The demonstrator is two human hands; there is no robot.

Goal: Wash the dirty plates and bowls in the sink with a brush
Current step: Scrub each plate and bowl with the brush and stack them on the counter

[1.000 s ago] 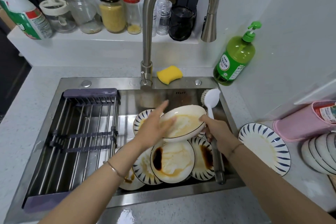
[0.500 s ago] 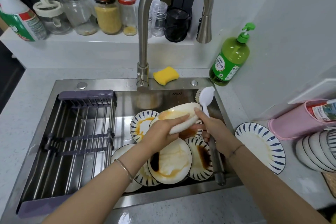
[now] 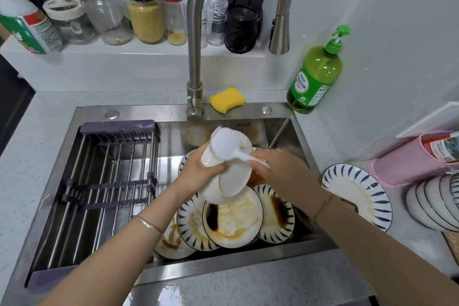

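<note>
My left hand [image 3: 198,171] grips a white bowl [image 3: 227,181] by its rim and holds it tilted on edge over the sink [image 3: 280,131], its underside turned toward me. My right hand [image 3: 285,174] grips the handle of a white brush [image 3: 227,144], whose round head lies against the bowl's upper part. Below the bowl, several dirty plates [image 3: 233,221] with brown sauce stains and blue-striped rims lie overlapping on the sink floor.
A dark drying rack [image 3: 104,181] fills the sink's left half. The tap [image 3: 196,57] arches above. A yellow sponge [image 3: 227,99] and green soap bottle [image 3: 315,77] stand behind the sink. A stained plate [image 3: 357,191], stacked bowls [image 3: 437,204] and a pink holder [image 3: 409,164] sit at right.
The bowl has been turned from face-up to standing on edge with its underside toward me. The brush has swung from upright beside the bowl onto the bowl's top.
</note>
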